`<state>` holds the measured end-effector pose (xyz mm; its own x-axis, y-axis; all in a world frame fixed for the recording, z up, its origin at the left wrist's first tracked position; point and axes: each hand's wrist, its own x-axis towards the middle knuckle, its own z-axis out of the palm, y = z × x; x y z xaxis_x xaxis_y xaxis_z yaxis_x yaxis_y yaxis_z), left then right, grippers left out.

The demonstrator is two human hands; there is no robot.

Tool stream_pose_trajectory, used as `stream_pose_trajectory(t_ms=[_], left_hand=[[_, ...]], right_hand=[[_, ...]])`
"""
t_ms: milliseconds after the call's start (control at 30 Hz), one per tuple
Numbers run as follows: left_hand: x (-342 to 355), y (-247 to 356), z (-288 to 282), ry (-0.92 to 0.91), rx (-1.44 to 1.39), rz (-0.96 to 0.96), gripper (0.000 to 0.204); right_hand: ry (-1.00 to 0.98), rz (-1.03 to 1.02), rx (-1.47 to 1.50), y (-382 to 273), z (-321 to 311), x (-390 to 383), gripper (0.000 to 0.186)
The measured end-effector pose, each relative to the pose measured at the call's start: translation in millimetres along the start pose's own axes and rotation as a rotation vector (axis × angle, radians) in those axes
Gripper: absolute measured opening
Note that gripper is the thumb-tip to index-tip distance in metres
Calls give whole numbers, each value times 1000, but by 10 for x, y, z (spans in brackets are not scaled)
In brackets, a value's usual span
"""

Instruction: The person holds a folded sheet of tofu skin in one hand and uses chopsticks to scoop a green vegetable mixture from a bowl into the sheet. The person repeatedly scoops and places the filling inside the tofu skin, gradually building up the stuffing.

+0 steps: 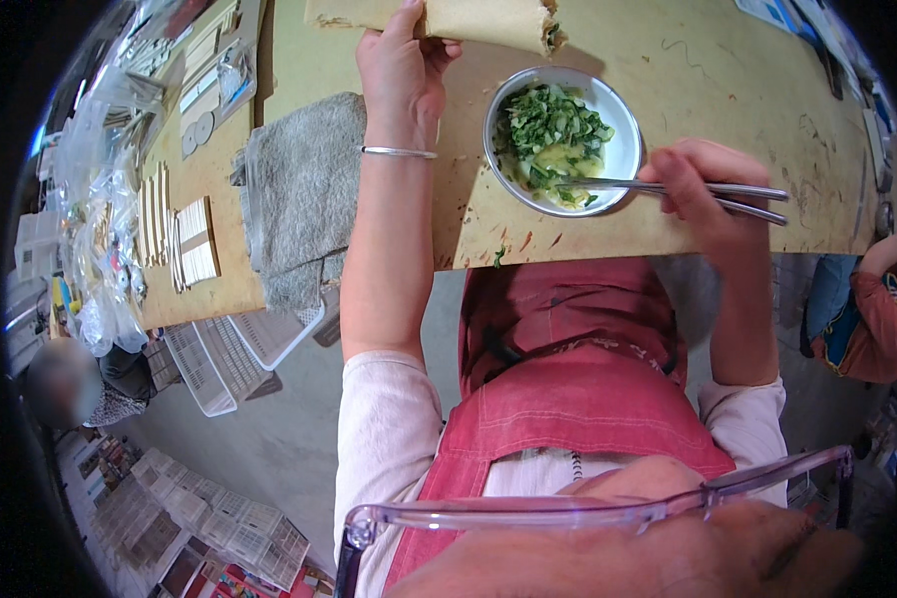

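My left hand (405, 72), with a silver bangle on its wrist, is closed around a tan rolled flatbread (483, 22) at the top of the view. Green filling shows at the roll's ragged right end. Between my hands stands a white bowl (625, 140) with a dark rim. Chopped leafy greens (558, 118) lie in it, with a paler yellow-green patch toward the near side. My right hand (703, 184) grips a pair of metal chopsticks (618, 183), their tips in the food. The fingers partly cover the chopsticks.
A folded grey towel (304, 189) lies left of my forearm. Bundled wooden strips (195, 242) and plastic bags (100, 229) are farther left. White plastic baskets (224, 359) sit below the table's edge (528, 257). Another person's sleeve (882, 324) shows at the right.
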<state>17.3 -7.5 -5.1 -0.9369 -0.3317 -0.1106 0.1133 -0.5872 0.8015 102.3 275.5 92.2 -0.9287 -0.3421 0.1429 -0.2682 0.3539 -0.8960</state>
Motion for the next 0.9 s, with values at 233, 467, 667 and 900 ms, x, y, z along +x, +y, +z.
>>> stream_pose_trajectory(t_ms=[233, 467, 667, 900], left_hand=[[12, 6, -22, 14, 0, -14, 17], [4, -8, -9, -22, -3, 38, 19], [-1, 34, 10, 16, 8, 25, 19], [163, -17, 61, 7, -13, -24, 13]], right_hand=[[187, 55, 137, -28, 41, -20, 24], [71, -83, 47, 160, 249, -17, 19], [390, 138, 106, 214, 143, 56, 30], [236, 7, 103, 86, 91, -63, 23]])
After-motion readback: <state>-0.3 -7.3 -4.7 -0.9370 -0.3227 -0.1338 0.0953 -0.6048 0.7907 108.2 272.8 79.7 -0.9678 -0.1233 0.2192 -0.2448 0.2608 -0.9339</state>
